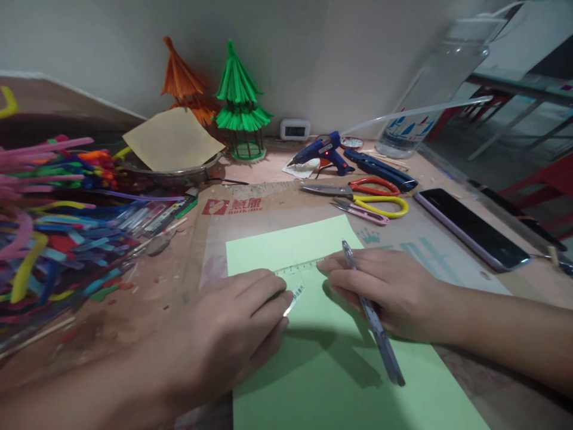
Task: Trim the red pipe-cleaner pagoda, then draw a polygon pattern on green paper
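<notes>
A sheet of pale green paper (pixel 286 245) lies in front of me. On it rests a clear triangular set square (pixel 299 267) with printed scale marks, partly hidden by my fingers. My left hand (pixel 237 322) is closed on its left side, pressing it to the paper. A grey pen (pixel 378 334) is gripped in my right hand (pixel 389 286), slanting so that one end points up and away and the other toward me. The fingertips of that hand touch the right end of the set square.
Behind the paper lie scissors (pixel 331 190), a small pink-handled cutter (pixel 364 212), a blue box cutter (pixel 380 170) and a glue gun (pixel 320 149). A phone (pixel 474 227) is at right. Craft strips (pixel 67 239) crowd the left; a green paper-like tree (pixel 239 89) stands behind.
</notes>
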`<state>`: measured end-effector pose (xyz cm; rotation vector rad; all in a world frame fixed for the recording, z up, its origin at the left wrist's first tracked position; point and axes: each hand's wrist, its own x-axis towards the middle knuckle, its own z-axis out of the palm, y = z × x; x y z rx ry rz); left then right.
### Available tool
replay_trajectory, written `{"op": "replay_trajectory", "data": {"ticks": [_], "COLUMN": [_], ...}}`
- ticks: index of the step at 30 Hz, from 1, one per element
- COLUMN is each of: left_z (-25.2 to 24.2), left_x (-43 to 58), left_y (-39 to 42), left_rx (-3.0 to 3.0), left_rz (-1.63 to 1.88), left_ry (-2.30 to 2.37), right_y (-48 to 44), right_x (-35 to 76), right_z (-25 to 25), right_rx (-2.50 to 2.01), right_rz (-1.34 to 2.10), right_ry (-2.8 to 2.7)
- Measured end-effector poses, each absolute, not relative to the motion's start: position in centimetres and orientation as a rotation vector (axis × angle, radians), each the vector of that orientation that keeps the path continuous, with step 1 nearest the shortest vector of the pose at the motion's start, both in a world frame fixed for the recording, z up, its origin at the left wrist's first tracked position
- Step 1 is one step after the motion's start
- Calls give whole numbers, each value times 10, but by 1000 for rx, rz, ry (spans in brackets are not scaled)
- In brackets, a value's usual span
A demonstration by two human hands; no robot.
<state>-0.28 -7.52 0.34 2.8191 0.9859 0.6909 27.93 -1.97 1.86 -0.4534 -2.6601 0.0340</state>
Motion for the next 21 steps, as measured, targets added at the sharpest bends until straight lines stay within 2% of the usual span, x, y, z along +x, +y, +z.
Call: {"op": "replay_trajectory", "data": {"ticks": [21], "left_z": [0], "left_x": [-2], "left_y": [-75], "left_rx": [2811], "left_rz": [686], "left_ry": [1009], "right_y": [-20], "right_x": [278], "right_z": [19], "right_rx": [-475], "right_rz": [34], "right_ry": [-2652]}}
